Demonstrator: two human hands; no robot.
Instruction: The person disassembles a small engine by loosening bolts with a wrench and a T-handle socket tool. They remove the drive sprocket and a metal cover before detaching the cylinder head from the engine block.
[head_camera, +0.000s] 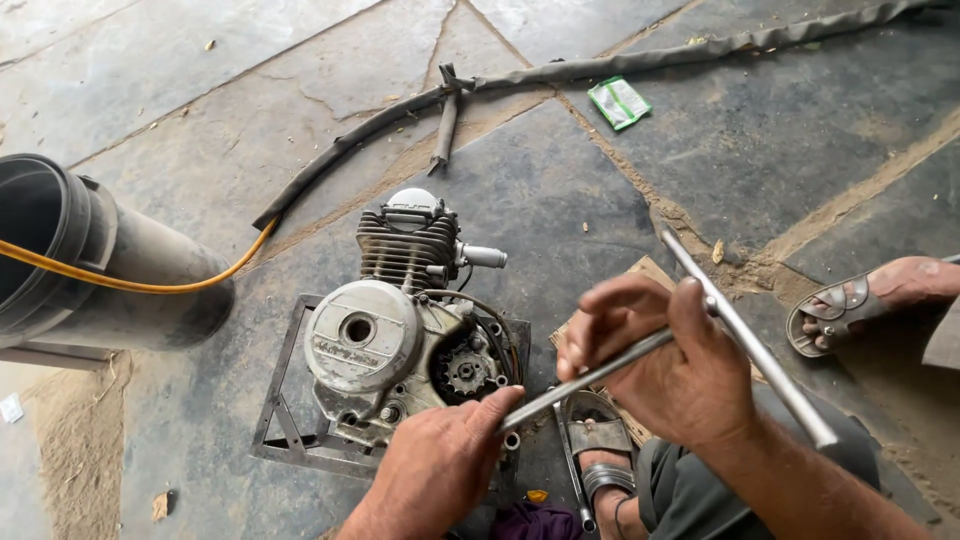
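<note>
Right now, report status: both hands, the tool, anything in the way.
Left hand and right hand both grip the long silver T-handle socket wrench. Its tip sits low on the grey motorcycle engine, by the sprocket. Nothing blocking.

Long steel T-handle wrench (640, 350), grey and worn, shaft slanting down-left to the engine, crossbar angled from upper-left to lower-right, small motorcycle engine (400, 330) with finned cylinder, round silver side cover and exposed sprocket, upright in a metal frame stand on the stone floor
</note>
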